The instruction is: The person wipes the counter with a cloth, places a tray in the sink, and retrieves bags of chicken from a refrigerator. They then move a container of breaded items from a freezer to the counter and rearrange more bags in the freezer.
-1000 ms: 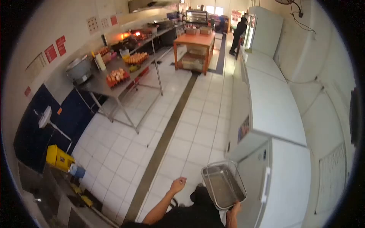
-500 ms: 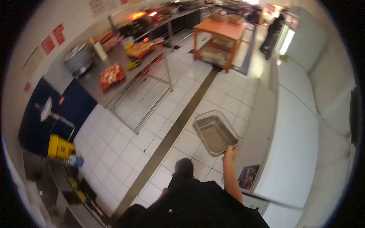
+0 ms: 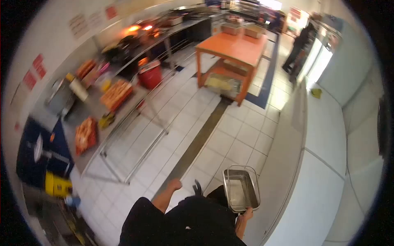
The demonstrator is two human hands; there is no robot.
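The metal pan (image 3: pixel 237 192) is off the floor, just in front of the right hand (image 3: pixel 247 214), which grips it at the end nearest the body, close to that end's right corner. What matters most is how it lies from that grip: nearly all of the pan reaches forward and a little to the left of the fingers, its long axis running roughly ahead from the body, so the weight hangs out beyond a hold at one end only. Its open side faces up towards the head; how far it tilts I can't judge from here, and nothing can be made out inside it. The right hand is plainly the nearer one. The left hand (image 3: pixel 175 184) is well apart, out on the far side of the body, with nothing visible in it, though blur hides whether its fingers are closed. Right of the pan stands the long white-topped unit (image 3: pixel 324 135), and to its left the white tiled floor (image 3: pixel 230 141) runs forward to the orange table (image 3: pixel 236 47)
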